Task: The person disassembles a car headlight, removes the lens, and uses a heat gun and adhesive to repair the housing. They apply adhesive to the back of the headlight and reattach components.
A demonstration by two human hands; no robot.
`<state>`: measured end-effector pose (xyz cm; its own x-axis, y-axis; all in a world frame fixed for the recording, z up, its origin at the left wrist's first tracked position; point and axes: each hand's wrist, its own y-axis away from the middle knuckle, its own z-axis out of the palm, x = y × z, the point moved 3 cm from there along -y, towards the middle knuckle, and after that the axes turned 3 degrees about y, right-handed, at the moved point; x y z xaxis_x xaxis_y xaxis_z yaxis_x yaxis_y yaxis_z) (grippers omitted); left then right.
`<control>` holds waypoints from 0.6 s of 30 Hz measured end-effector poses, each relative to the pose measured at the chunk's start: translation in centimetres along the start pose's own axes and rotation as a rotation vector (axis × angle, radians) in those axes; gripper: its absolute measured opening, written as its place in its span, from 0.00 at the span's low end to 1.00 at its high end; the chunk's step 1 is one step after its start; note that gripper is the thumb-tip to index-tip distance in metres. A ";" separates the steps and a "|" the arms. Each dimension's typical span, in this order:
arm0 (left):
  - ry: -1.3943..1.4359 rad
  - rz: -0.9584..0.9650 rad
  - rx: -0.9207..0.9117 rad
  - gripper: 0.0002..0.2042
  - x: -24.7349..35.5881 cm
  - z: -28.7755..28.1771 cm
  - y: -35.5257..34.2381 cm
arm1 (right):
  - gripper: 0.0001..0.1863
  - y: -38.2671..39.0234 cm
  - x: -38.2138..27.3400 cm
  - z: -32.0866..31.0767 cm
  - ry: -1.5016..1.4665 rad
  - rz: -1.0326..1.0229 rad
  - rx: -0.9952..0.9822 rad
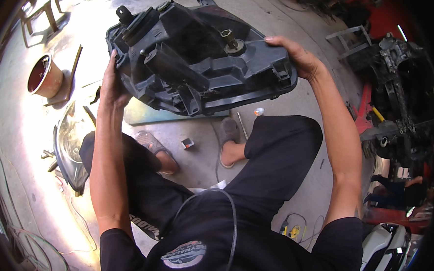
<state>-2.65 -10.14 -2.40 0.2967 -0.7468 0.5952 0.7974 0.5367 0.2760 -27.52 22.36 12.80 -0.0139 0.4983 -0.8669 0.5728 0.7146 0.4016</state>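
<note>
A large black car headlight housing [196, 61] is held up in front of me, its ribbed back side facing me. My left hand [113, 83] grips its left end, with the thumb on the near face and the other fingers mostly hidden behind. At the right end, my right hand [299, 59] closes round the upper corner, fingers largely out of sight. A round adjuster [235, 47] and mounting tabs stick out from the housing. Beyond my left knee lies another headlight [69, 145] with a clear lens, on the floor.
Below the housing, a flat greenish board [149, 113] lies near my sandalled feet, with a small box [187, 143] between them. A bucket [46, 77] and wooden stool [41, 18] stand left. Dark vehicle parts [396, 91] and a red stand [363, 111] are right; hoses [37, 246] curl lower left.
</note>
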 end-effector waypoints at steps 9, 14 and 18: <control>-0.132 0.071 0.053 0.24 0.1 0.6 0.6 | 0.25 -0.4 2.6 0.4 -0.101 0.074 -0.055; -0.212 0.191 0.031 0.27 0.7 -0.5 0.6 | 0.37 -0.5 3.7 1.4 -0.084 -0.031 -0.121; -0.129 0.264 -0.158 0.23 1.0 -2.0 -0.1 | 0.44 -0.7 4.4 3.2 -0.054 -0.126 -0.203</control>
<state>-1.41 -11.74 -3.31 0.4428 -0.5288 0.7241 0.7765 0.6299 -0.0148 -25.39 22.47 7.80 -0.0276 0.3760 -0.9262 0.3926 0.8562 0.3359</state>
